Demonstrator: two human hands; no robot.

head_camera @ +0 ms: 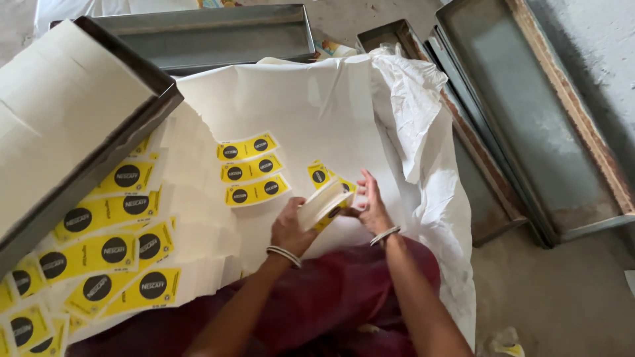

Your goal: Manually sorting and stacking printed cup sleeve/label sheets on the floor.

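Note:
My left hand [289, 228] and my right hand [372, 206] together hold a thick stack of curved yellow paper labels [324, 202] just above a white sheet [297, 106] spread on the floor. The stack shows its white edge and a bit of yellow face with a black dot. Three separate yellow labels [253, 169] lie in a column on the sheet, left of the stack. One more label [319, 174] peeks out behind it. Both wrists wear metal bangles.
A spread of many overlapping yellow labels [109, 254] covers the floor at left. A metal tray holding white sheets [73, 125] tilts over them. More long metal trays [536, 112] lie at right and at the back [211, 36]. A dark red cloth [331, 291] covers my lap.

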